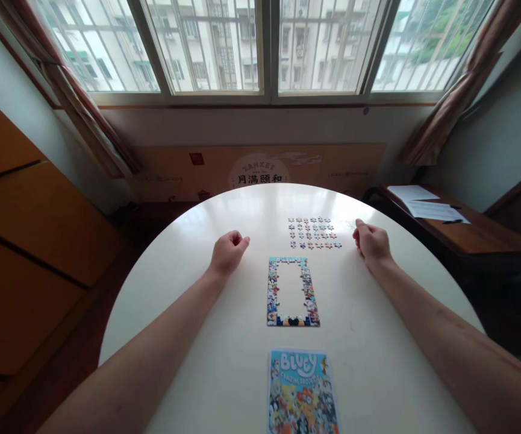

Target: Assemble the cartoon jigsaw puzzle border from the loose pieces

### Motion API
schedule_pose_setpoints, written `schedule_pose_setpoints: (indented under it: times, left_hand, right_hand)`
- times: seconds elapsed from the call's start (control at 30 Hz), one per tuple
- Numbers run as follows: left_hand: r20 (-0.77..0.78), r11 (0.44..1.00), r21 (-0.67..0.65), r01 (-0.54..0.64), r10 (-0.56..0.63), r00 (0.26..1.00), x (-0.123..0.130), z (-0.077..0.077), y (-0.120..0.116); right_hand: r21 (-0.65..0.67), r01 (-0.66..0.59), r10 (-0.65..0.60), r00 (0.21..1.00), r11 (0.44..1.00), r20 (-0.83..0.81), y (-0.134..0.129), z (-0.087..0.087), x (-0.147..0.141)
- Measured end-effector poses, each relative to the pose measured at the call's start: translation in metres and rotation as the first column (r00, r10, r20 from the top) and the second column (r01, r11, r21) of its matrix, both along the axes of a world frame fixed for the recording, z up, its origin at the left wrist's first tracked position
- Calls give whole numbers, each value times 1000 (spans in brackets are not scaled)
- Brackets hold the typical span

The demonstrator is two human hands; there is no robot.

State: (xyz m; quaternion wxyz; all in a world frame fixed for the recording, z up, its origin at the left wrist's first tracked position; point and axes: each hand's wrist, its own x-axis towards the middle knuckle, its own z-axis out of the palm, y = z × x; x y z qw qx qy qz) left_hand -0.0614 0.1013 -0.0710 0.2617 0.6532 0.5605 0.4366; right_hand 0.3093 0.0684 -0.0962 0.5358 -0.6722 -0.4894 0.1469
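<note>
My left hand (230, 252) rests on the white table as a loose fist, left of the puzzle frame, with nothing showing in it. On the far right, my right hand (372, 241) is also curled closed beside the loose pieces, and no object shows in it. Between them lies a rectangular jigsaw border (272, 295), joined all round, with bare table inside. Several loose jigsaw pieces (315, 228) are laid out in rows beyond it. Nearest me is a colourful picture sheet (303, 392) headed "BLUEY", its lower edge cut off by the view.
The round white table (174, 253) curves away on both sides. To the right stands a brown side table (477, 232) with papers (436, 210) and dark pens. Behind are a wide barred window and curtains; a wooden cabinet (20, 253) is on the left.
</note>
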Motion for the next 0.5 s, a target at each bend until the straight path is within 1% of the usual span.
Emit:
schedule_pose_setpoints:
  times: [0.17,0.27,0.4,0.5]
  left_hand:
    - [-63,998,61,-2,6,998,-1,4,-6]
    - [-100,997,83,-10,18,995,0,7,-11]
    - [-76,996,81,-37,43,996,-2,9,-13]
    - [-53,995,84,-54,58,997,-4,9,-13]
  right_hand:
    - [-26,-42,44,995,999,85,-4,7,0]
    - [-40,-48,54,985,998,165,-7,13,0]
    - [-67,-55,74,941,996,331,-10,16,1]
    - [-95,-65,98,911,993,401,-10,15,1]
